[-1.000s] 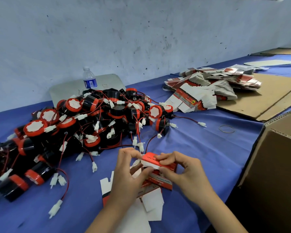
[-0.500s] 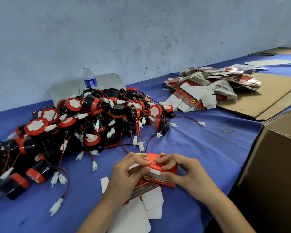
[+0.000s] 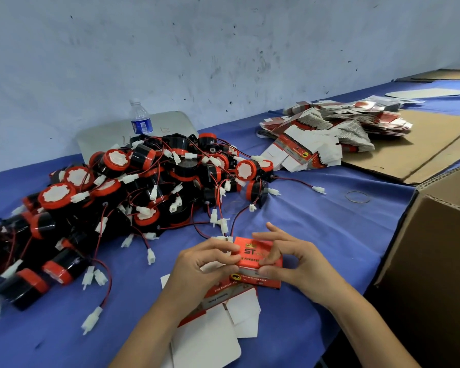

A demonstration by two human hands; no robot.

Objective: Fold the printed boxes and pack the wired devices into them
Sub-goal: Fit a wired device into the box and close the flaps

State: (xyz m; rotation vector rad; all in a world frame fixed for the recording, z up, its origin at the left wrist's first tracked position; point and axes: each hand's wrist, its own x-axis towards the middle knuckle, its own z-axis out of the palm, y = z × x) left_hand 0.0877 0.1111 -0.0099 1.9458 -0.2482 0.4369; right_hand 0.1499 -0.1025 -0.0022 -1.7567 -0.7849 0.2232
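Cardboard of the red printed box point(image 3: 258, 261), pinched at its near top edge between left hand point(image 3: 202, 269) and right hand point(image 3: 298, 264) at 6 o'clock from the device pile point(image 3: 133, 197), appears light, thin, crease-prone; hold by edges, not panels.

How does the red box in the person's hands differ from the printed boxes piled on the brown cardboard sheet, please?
The red box is folded into a block shape; the printed boxes in the pile lie flat and unfolded. The red box is gripped by the left hand and the right hand; the pile lies untouched. The red box is near the table edge; the pile is farther back by the wall. Both show red and white printing.
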